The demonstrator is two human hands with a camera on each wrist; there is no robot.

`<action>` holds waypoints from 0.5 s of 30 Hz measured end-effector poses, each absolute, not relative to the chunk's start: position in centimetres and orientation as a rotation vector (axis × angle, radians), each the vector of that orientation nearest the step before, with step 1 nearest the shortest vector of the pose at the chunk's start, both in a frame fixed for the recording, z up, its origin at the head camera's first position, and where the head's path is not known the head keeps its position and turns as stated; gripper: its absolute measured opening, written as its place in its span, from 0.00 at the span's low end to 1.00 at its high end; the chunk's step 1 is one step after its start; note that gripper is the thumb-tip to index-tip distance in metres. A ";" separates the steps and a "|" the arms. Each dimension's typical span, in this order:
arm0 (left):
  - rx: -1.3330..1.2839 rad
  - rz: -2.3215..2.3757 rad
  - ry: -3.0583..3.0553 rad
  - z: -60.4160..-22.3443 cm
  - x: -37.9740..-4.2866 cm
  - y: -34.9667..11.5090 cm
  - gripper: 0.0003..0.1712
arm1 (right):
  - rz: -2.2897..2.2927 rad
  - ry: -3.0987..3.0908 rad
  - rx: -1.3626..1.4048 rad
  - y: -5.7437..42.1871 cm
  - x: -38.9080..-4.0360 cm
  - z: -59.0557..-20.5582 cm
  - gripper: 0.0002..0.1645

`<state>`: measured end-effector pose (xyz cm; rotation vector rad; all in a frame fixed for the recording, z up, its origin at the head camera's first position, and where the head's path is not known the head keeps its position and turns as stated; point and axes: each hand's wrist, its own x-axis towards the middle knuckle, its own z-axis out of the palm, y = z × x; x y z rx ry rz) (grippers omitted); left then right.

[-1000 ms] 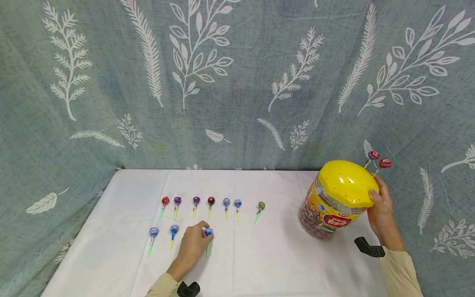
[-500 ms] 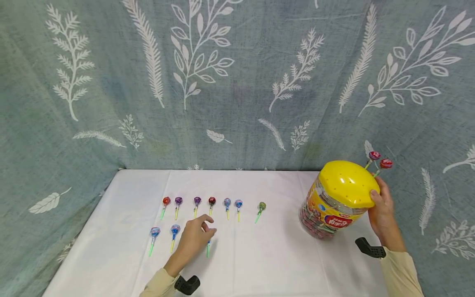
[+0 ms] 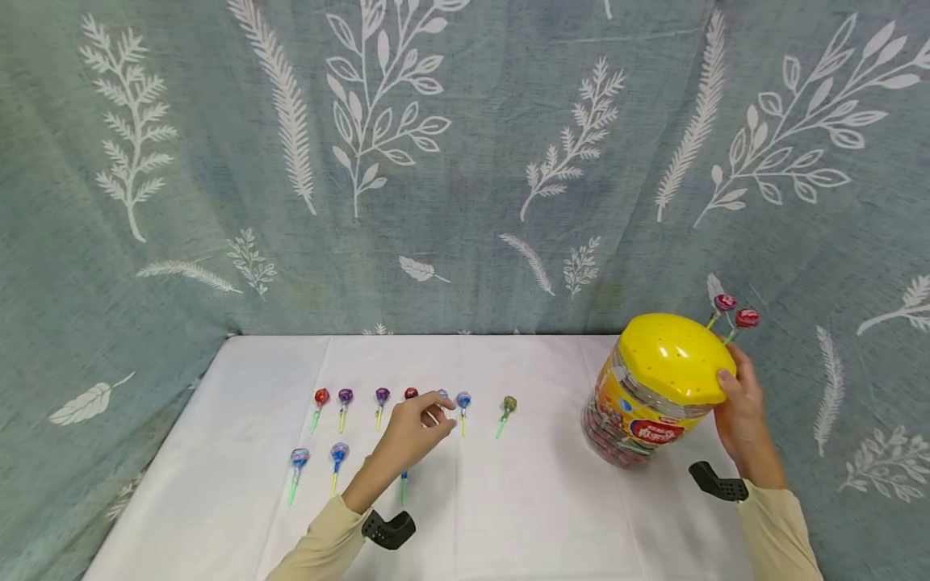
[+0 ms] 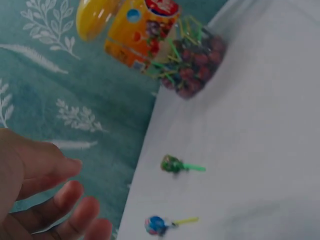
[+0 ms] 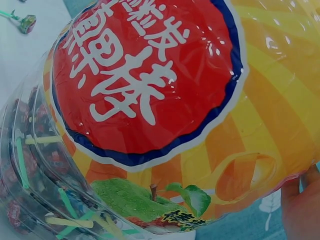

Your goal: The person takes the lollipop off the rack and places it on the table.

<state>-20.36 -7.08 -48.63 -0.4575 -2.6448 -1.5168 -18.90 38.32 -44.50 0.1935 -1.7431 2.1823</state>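
Observation:
My left hand (image 3: 412, 440) hovers over the white table with loosely bent fingers, holding nothing. It covers part of a dark red lollipop (image 3: 411, 393) and a blue lollipop (image 3: 442, 394). Below the wrist shows the green stick (image 3: 404, 491) of another lollipop, its head hidden. Just right of the fingers lies a blue lollipop (image 3: 463, 400), then a green lollipop (image 3: 510, 403). My right hand (image 3: 743, 415) grips the candy jar (image 3: 630, 411) at its yellow lid (image 3: 672, 355); the jar leans right. Two lollipops (image 3: 747, 318) stick up behind the lid; what holds their sticks is hidden.
Red (image 3: 321, 396) and purple lollipops (image 3: 345, 397) lie in the back row at left. Two blue lollipops (image 3: 299, 457) lie in the front row. A leaf-patterned curtain (image 3: 465, 202) hangs behind the table (image 3: 538, 516). Lollipops fill the jar's lower part.
My left hand has let go of the front-row blue lollipop, leaving it on the table, and has moved up and right over the back row. The right hand stays on the jar.

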 end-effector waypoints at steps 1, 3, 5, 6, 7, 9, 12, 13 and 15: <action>-0.474 -1.542 -2.635 -48.4 -20.5 -6.8 0.09 | 2.182 -1.746 0.189 38.3 -18.9 -44.5 0.32; -0.507 -1.601 -2.618 -47.9 -20.7 -6.3 0.09 | 2.175 -1.754 0.173 38.2 -18.9 -44.4 0.32; -0.536 -1.661 -2.611 -47.4 -20.9 -5.7 0.08 | 2.168 -1.758 0.163 38.3 -18.9 -44.4 0.32; -0.549 -1.691 -2.608 -47.1 -21.0 -5.3 0.08 | 2.164 -1.757 0.162 38.3 -18.9 -44.4 0.32; -0.564 -1.712 -2.603 -46.9 -21.0 -5.0 0.08 | 2.164 -1.756 0.161 38.3 -18.9 -44.4 0.32; -0.592 -1.737 -2.592 -46.4 -21.2 -4.4 0.07 | 2.157 -1.759 0.155 38.3 -18.9 -44.4 0.32; -0.643 -1.758 -2.559 -45.7 -21.6 -3.4 0.07 | 2.159 -1.759 0.152 38.3 -18.9 -44.3 0.31; -0.659 -1.764 -2.549 -45.5 -21.7 -3.1 0.07 | 2.161 -1.760 0.152 38.4 -19.0 -44.3 0.31; -0.684 -1.783 -2.532 -44.9 -22.0 -2.4 0.07 | 2.161 -1.770 0.154 38.4 -19.0 -44.3 0.31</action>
